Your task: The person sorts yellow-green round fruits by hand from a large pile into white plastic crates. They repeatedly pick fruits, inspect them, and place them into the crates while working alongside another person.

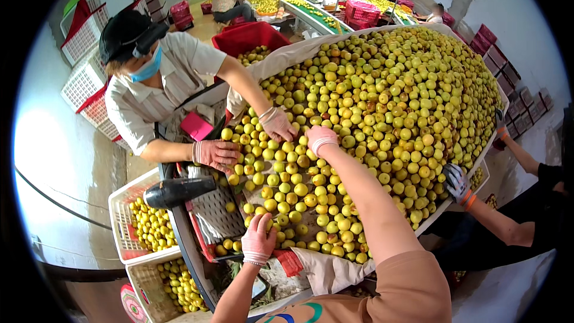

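Note:
My left hand [258,238], in a pink-and-white striped glove, is at the near left edge of a heap of round yellow-green fruits [394,98] that look like jujubes. Its thumb stands apart from the fingers, and the fingertips are beside the nearest fruits. In a matching glove, my right hand [321,139] reaches across into the middle of the fruits. Its fingers point down among them, so whether it grips one is hidden. Cream cloth [332,269] lines the sorting table's rim. A slotted grey chute [219,211] lies left of my left hand.
Opposite, a masked co-worker's gloved hands [216,153] touch the fruits. Another person's gloved hand [456,181] rests at the right edge. A black hair dryer [179,192] juts over the left rim. Crates of fruit [117,215] stand below left; a red bin [249,36] stands behind.

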`<control>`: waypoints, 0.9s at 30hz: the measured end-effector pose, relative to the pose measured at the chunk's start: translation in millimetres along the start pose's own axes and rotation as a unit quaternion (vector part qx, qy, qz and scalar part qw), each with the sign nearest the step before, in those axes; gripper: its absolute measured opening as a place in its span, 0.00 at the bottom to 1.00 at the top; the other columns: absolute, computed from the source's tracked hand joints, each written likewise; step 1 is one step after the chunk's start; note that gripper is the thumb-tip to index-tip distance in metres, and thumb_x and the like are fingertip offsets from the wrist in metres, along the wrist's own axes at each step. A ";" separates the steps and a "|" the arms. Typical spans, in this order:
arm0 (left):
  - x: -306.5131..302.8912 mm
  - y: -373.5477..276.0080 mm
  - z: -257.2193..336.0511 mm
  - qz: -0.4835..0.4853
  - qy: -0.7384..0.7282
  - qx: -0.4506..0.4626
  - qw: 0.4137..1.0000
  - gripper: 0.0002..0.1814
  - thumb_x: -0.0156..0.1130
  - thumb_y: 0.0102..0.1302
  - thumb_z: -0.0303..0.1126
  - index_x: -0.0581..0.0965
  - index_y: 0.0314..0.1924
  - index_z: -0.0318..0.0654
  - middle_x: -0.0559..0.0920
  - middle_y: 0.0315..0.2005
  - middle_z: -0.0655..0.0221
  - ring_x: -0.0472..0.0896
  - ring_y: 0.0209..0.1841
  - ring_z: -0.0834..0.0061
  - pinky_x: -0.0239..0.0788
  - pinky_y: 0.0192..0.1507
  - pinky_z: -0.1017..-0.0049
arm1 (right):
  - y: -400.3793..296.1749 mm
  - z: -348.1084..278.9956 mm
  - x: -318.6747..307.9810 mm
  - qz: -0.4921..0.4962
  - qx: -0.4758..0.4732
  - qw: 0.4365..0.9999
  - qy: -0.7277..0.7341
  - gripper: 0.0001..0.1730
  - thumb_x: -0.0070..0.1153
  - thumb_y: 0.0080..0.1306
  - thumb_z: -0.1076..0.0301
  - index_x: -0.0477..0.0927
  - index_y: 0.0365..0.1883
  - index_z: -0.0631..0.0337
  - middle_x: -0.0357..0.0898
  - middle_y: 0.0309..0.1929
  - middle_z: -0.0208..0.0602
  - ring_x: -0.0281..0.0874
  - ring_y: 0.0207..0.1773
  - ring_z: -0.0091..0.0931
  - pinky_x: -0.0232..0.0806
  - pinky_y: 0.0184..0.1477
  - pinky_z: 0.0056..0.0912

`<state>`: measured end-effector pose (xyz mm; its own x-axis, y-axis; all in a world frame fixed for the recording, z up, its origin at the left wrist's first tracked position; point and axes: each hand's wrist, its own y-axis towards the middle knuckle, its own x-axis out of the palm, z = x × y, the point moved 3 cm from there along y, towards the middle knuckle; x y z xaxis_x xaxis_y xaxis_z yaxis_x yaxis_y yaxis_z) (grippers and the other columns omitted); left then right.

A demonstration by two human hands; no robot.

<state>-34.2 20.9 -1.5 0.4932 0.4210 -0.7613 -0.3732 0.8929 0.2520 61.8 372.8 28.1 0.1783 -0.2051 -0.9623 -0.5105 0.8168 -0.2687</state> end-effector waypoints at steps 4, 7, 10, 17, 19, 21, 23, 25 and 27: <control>-1.5 -0.7 -3.3 0.000 -0.005 -0.001 1.000 0.25 0.69 0.60 0.33 0.77 0.59 0.46 0.80 0.54 0.60 0.83 0.48 0.53 0.79 0.45 0.61 | -0.9 -27.7 -0.8 -0.096 0.021 0.993 -0.064 0.21 0.58 0.66 0.69 0.82 0.59 0.57 0.81 0.60 0.35 0.80 0.61 0.33 0.77 0.53 0.45; 0.9 -1.5 -7.3 0.018 -0.042 -0.009 0.999 0.24 0.68 0.60 0.31 0.77 0.58 0.46 0.80 0.53 0.59 0.83 0.49 0.52 0.79 0.47 0.61 | 2.4 -20.9 9.0 -0.162 0.041 0.986 -0.022 0.22 0.57 0.67 0.70 0.81 0.60 0.56 0.84 0.57 0.36 0.83 0.57 0.35 0.77 0.51 0.43; 3.1 1.2 -15.1 0.065 -0.087 0.004 0.994 0.22 0.67 0.62 0.29 0.78 0.57 0.43 0.82 0.49 0.59 0.85 0.44 0.58 0.79 0.44 0.65 | -21.5 -12.2 10.5 -0.102 0.019 0.994 0.020 0.20 0.54 0.67 0.71 0.81 0.58 0.58 0.84 0.56 0.42 0.85 0.56 0.37 0.78 0.52 0.42; 26.9 2.7 6.3 -0.014 -0.815 -0.404 0.415 0.20 0.63 0.67 0.36 0.76 0.58 0.45 0.81 0.48 0.64 0.82 0.42 0.66 0.83 0.41 0.61 | -106.8 -20.6 24.4 -0.106 0.016 0.957 0.270 0.24 0.58 0.68 0.60 0.77 0.61 0.55 0.83 0.51 0.43 0.83 0.51 0.34 0.75 0.57 0.41; 30.4 5.4 22.8 -0.042 -0.853 -0.365 0.371 0.22 0.58 0.69 0.50 0.79 0.55 0.46 0.81 0.54 0.63 0.77 0.58 0.51 0.75 0.57 0.43 | -132.1 -36.3 32.0 -0.043 -0.072 0.885 0.459 0.27 0.60 0.65 0.55 0.77 0.60 0.58 0.82 0.49 0.46 0.81 0.51 0.33 0.74 0.58 0.37; 35.1 11.0 34.8 -0.062 -0.872 -0.339 0.348 0.30 0.50 0.70 0.61 0.76 0.60 0.48 0.77 0.60 0.62 0.75 0.62 0.47 0.69 0.61 0.38 | -164.6 -62.1 39.9 0.042 -0.104 0.828 0.550 0.27 0.61 0.65 0.59 0.76 0.59 0.64 0.82 0.51 0.44 0.81 0.53 0.35 0.72 0.62 0.36; 43.7 13.9 28.7 -0.058 -0.885 -0.342 0.310 0.38 0.44 0.70 0.70 0.73 0.65 0.50 0.74 0.65 0.62 0.73 0.65 0.46 0.68 0.60 0.36 | -185.4 -88.3 48.7 0.113 -0.203 0.840 0.490 0.23 0.60 0.68 0.57 0.77 0.58 0.58 0.80 0.56 0.43 0.79 0.56 0.42 0.70 0.63 0.42; 47.1 18.3 22.0 -0.069 -0.898 -0.341 0.270 0.41 0.42 0.69 0.72 0.70 0.68 0.52 0.71 0.68 0.62 0.72 0.66 0.48 0.71 0.58 0.37 | -196.4 -99.6 45.8 0.181 -0.265 0.855 0.408 0.22 0.59 0.69 0.54 0.77 0.56 0.56 0.81 0.55 0.43 0.76 0.58 0.46 0.67 0.65 0.45; 35.8 21.6 26.0 -0.093 -0.924 -0.261 0.262 0.39 0.44 0.66 0.75 0.69 0.67 0.60 0.68 0.70 0.64 0.69 0.69 0.48 0.66 0.58 0.30 | -173.4 -89.2 33.2 0.120 -0.325 0.811 0.471 0.23 0.58 0.70 0.53 0.78 0.57 0.57 0.81 0.55 0.45 0.75 0.61 0.45 0.64 0.66 0.47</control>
<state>-4.1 59.4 -7.7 -0.1006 0.1675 0.9807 -0.0254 0.9850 -0.1709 81.3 176.3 39.0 -0.5583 -0.6533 -0.5114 -0.8253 0.5001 0.2620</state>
